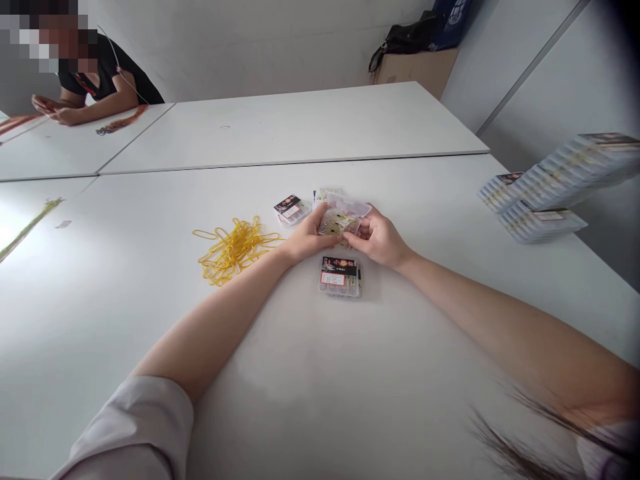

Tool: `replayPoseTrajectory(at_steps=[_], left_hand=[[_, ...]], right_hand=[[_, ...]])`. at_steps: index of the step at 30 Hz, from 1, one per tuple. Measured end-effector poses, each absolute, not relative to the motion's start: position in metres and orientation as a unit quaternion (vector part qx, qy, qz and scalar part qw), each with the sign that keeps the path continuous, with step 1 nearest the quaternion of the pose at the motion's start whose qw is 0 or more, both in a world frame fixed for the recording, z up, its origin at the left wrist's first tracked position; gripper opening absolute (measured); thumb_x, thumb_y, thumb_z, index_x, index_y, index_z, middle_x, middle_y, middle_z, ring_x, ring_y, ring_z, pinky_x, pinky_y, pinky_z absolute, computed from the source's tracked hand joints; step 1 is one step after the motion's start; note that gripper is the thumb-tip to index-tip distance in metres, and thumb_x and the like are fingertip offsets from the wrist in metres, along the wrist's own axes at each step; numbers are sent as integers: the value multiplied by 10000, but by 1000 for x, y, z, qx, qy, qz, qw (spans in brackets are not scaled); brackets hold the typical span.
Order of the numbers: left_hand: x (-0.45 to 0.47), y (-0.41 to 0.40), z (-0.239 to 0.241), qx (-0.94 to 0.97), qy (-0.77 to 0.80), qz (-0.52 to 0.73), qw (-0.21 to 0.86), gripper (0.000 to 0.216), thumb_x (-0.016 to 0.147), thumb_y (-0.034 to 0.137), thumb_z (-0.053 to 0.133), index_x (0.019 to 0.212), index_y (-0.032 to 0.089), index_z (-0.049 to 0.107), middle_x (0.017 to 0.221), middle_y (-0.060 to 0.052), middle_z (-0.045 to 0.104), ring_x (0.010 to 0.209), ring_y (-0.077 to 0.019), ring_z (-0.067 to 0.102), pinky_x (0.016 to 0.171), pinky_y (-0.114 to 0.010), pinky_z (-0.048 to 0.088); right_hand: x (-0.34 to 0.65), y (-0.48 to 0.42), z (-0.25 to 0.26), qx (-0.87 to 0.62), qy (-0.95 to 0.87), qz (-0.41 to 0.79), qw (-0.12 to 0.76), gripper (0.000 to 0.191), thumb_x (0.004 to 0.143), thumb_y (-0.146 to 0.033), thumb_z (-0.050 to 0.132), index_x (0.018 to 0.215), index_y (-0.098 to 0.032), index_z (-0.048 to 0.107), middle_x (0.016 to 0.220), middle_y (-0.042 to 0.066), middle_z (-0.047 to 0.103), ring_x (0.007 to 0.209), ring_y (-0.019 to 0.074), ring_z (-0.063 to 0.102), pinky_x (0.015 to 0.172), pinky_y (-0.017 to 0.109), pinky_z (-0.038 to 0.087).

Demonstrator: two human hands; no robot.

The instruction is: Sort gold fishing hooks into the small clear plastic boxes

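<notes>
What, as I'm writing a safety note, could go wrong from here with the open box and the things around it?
The small pieces could spill if either the left hand or right hand tips the clear box, since its lid is raised.
The left forearm might drag the yellow loops lying close beside it.
The leaning boxes at right might slide if bumped.

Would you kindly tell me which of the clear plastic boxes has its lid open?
The clear plastic box held between the left hand and right hand: its lid stands raised, whereas the clearly visible labelled boxes nearby appear closed.
</notes>
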State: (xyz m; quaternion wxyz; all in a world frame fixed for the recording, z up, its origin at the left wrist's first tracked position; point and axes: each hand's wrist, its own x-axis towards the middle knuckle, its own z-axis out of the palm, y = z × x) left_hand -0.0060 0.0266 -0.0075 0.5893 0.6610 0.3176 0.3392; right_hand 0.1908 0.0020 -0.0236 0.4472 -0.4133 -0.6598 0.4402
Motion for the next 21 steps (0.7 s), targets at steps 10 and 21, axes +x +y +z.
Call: replayPoseTrajectory(at_steps=[10, 21], left_hand=[[-6, 26, -6, 642, 328, 337, 605, 737, 723, 278, 800, 1389, 213, 492, 1090, -77, 672, 944, -218, 663, 744, -287, 542], [-4, 22, 3, 623, 340, 337, 619, 692, 675, 208, 767, 1326, 202, 533, 1065, -63, 657, 866, -185, 624, 684, -272, 516]], right_hand=[[191, 0, -20, -418, -666, 427, 447, 484, 806, -504, 764, 1113, -227, 510, 870, 32, 719, 666, 180, 653, 604, 324, 545], [192, -3, -13, -410, -636, 470, 454, 467, 838, -635, 688, 1061, -244, 560, 792, 1, 706, 638, 162, 623, 585, 299, 547]])
